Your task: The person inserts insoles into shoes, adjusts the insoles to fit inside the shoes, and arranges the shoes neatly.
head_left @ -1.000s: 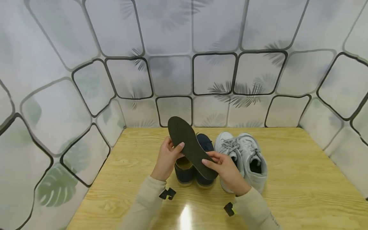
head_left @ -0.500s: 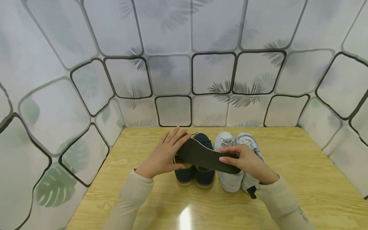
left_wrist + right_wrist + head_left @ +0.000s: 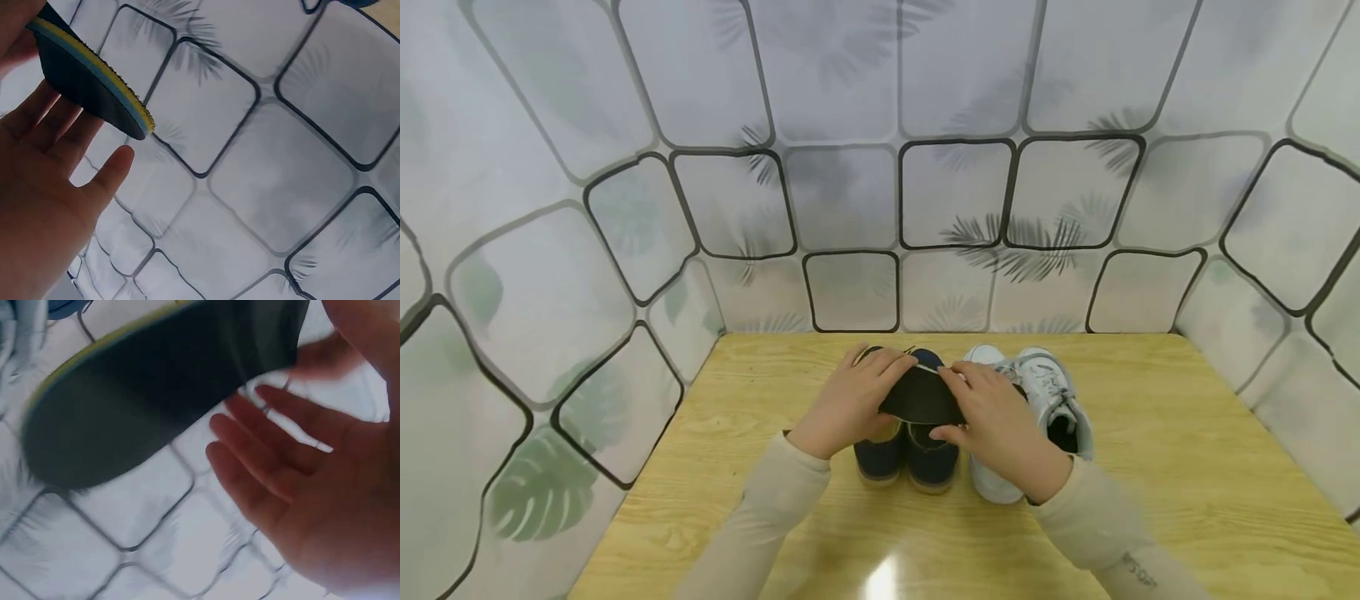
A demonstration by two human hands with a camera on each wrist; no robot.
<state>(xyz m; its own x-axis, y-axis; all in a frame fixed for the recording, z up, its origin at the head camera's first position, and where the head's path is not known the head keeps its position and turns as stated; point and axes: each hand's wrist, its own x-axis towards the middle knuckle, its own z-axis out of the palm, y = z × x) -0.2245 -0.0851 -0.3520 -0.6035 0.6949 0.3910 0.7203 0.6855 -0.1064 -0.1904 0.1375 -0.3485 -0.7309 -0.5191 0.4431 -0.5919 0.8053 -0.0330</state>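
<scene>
A dark insole (image 3: 922, 398) with a yellow and blue-grey layered edge hangs above the shoes. Its underside (image 3: 144, 394) fills much of the right wrist view. My left hand (image 3: 853, 400) grips one end, fingers over the far edge and thumb below; its lower fingers lie along the insole (image 3: 87, 81) in the left wrist view. At the middle of the insole, my right hand (image 3: 1003, 425) has fairly straight fingers (image 3: 250, 494) close to its edge; firm contact cannot be made out. Below are dark navy shoes (image 3: 880, 461), partly hidden by the hands.
Grey-white lace-up sneakers (image 3: 1051, 383) stand to the right of the navy shoes, the left one mostly covered by my right hand. A wood-grain table (image 3: 760, 375) carries everything. Patterned cloth walls (image 3: 850, 200) close off the back and sides.
The insole has turned from upright-slanting to nearly level. My right hand gripped its right end half a second ago and has slid left along it; the left hand now holds the other end.
</scene>
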